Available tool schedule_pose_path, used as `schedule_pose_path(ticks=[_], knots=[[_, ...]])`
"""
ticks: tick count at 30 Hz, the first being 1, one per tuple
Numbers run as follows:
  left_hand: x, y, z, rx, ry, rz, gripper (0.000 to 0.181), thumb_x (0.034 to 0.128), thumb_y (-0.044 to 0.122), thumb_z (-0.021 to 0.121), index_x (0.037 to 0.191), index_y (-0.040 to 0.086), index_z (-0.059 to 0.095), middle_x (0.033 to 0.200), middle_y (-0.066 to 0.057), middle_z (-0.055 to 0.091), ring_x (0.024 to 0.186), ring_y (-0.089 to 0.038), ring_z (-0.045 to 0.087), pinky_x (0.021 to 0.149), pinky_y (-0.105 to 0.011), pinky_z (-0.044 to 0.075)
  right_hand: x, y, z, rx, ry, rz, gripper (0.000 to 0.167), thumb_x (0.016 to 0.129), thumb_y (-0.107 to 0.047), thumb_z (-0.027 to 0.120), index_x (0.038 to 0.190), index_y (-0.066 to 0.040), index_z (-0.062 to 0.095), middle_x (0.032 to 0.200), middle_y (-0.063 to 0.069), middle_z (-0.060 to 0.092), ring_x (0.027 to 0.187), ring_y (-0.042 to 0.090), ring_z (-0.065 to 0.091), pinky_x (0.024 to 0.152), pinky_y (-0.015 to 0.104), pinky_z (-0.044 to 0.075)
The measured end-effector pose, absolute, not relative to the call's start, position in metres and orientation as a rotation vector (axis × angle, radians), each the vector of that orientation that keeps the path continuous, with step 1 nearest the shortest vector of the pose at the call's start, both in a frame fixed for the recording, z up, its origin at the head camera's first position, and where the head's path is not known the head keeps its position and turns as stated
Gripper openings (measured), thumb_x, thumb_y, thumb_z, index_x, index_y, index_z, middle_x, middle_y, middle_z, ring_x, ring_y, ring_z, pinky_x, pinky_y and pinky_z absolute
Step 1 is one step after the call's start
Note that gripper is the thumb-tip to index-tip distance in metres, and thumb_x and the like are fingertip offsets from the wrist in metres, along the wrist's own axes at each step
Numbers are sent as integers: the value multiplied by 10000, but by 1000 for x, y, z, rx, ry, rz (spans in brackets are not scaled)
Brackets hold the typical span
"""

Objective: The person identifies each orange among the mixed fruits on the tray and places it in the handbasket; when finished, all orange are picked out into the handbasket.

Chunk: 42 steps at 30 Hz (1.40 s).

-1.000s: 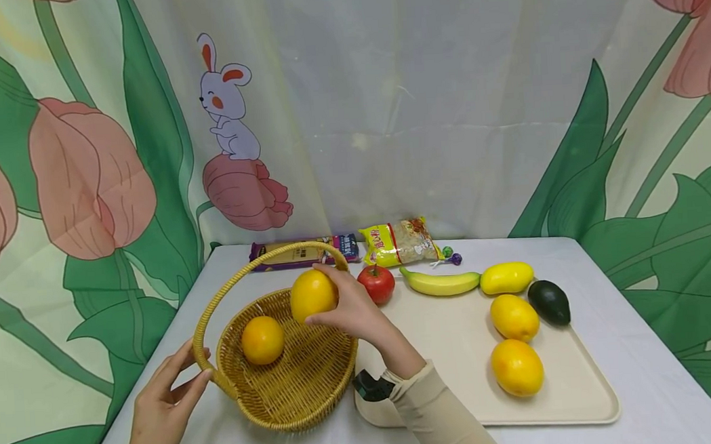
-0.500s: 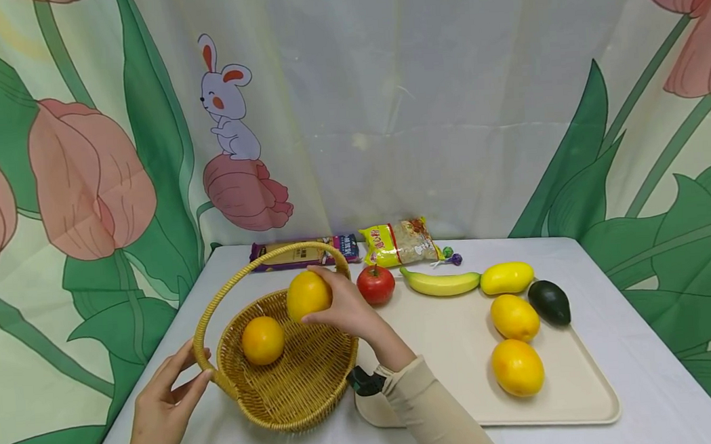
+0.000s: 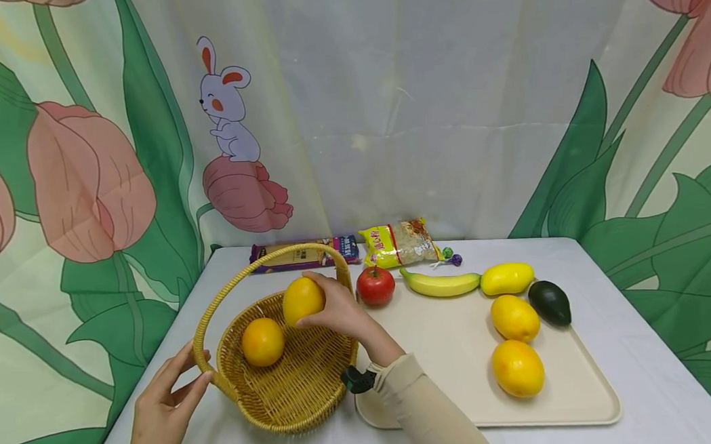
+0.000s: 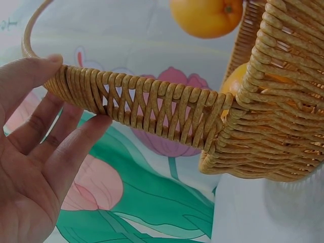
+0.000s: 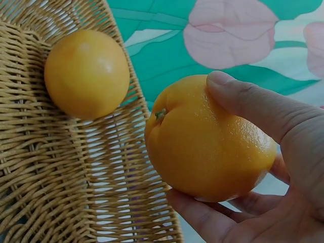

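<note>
Orange (image 3: 303,302), gripped in the right hand (image 3: 344,312) between thumb and fingers, hangs over the basket (image 3: 280,396) near a second orange (image 3: 263,342) inside, while the left hand (image 3: 163,400) pinches the basket's handle (image 4: 81,87), apparently to steady it.

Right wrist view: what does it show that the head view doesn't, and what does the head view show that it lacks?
Only the right wrist view shows the green stem spot on the held orange. Only the head view shows the left hand on the basket handle, the tray, the banana and the avocado. Both show the right hand gripping that orange, and the other orange in the basket.
</note>
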State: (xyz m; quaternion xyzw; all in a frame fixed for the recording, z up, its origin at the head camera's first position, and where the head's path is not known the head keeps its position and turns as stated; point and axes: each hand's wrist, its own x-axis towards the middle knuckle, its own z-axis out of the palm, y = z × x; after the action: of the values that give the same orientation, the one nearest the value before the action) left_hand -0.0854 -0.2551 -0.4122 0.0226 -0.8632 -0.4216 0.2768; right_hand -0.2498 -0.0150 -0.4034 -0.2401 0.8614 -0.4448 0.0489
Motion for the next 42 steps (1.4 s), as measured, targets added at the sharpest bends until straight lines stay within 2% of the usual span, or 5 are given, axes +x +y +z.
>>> schedule_pose_path(ticks=[17,29,42], knots=[[-86,-255,-412,71,-2317,-1144,611,792,-43,706,1338,174,541,1010,302,544,969,175,520,700,-35,528,-267,-23,-416,-684,2476,-1353,827,742,-311,803,1441,-235,368,1341,65,529,1089,217,564,974,390,514],[-87,-255,-413,41,-2296,-1149,617,777,-79,703,1331,145,548,1015,293,554,970,158,531,704,-39,530,-273,-27,-423,-707,2421,-1290,804,758,-298,791,1442,-228,374,1393,63,486,1151,231,527,1034,411,460],[-86,-255,-413,48,-2305,-1149,612,785,-67,701,1333,155,545,1020,287,553,974,157,530,708,-45,533,-280,-31,-435,-725,2359,-1280,804,767,-275,784,1449,-193,364,1393,80,484,1123,232,538,1014,398,476]])
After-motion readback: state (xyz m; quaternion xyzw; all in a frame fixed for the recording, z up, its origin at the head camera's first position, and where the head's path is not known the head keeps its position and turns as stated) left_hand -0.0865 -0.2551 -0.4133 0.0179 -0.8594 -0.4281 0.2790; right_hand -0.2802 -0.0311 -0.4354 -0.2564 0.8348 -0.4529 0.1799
